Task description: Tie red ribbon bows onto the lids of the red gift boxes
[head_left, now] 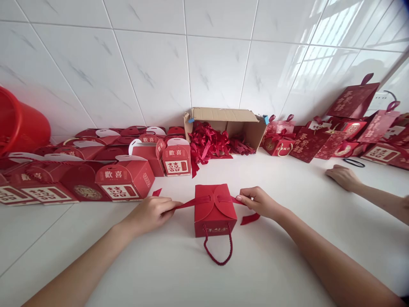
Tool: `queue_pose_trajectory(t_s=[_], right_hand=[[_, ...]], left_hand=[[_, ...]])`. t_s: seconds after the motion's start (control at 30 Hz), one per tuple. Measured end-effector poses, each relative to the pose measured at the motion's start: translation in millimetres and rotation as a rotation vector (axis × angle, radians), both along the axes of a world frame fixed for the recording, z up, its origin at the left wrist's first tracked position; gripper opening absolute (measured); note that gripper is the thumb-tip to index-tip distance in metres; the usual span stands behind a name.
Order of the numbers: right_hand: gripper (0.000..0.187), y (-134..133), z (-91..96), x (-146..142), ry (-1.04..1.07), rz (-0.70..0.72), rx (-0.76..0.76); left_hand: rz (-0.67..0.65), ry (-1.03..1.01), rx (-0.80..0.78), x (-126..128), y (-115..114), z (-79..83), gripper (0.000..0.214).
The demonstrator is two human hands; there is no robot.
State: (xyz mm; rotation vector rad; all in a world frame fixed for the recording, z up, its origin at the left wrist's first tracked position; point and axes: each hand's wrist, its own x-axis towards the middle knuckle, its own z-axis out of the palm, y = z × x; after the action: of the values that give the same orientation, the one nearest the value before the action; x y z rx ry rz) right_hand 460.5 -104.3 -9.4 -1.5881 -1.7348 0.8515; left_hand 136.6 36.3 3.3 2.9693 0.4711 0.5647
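In front of me on the white surface stands a red gift box, its rounded top flaps folded together. A red ribbon runs through slots in the flaps and out at both sides. My left hand pinches the ribbon's left part, while my right hand pinches the right part close to the box. Both ribbon ends hang loose past my fingers. From the box's near side a dark red cord handle droops onto the surface.
Several red boxes line the left, below a red bucket. A cardboard box of red ribbons lies against the tiled wall. Finished-looking gift boxes stand at right, near another person's hand and a black loop.
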Motion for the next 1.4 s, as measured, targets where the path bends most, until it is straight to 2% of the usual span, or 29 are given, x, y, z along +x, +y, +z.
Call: queue_pose_trajectory(t_s=[0.1,0.2,0.3,0.47,0.67,0.77,0.93,1.1,1.23,1.4], right_hand=[[0.053,0,-1.1,2,-0.005,-0.008,-0.011],[0.053,1,-0.5,8,0.019,-0.013,-0.045],[0.054,1,1.8,17,0.099,-0.011,-0.081],[0.047,-1,8.7,34,0.2,0.035,-0.184],[0.045,-7,17.6,49,0.225,0.081,-0.279],[0.048,-10,19.6,54,0.37,0.111,-0.25],[0.052,-11,16.5,55,0.58,0.11,-0.093],[0.053,-8,8.8,52,0.861,0.088,-0.071],[0.052,-7,5.6,49,0.982,0.089,-0.031],[0.057,-4,2.8,50,1.033,0.124,-0.017]], left_hand=[[0.051,0.018,-0.079,-4,3,2.9,0.033],[0.117,0.017,-0.147,-9,7,6.5,0.023],[0.136,-0.003,-0.281,-12,12,8.3,0.027],[0.208,-0.084,-0.5,-10,18,7.9,0.045],[0.127,-0.063,-0.792,-11,21,13.9,0.044],[0.088,-0.089,-0.856,-12,21,18.5,0.043],[0.068,-0.164,-0.885,-15,21,20.8,0.043],[-0.013,-0.156,-1.084,-19,16,27.3,0.037],[-0.044,-0.158,-1.199,-21,13,31.7,0.04],[-0.027,-0.283,-1.317,-22,18,26.0,0.035]])
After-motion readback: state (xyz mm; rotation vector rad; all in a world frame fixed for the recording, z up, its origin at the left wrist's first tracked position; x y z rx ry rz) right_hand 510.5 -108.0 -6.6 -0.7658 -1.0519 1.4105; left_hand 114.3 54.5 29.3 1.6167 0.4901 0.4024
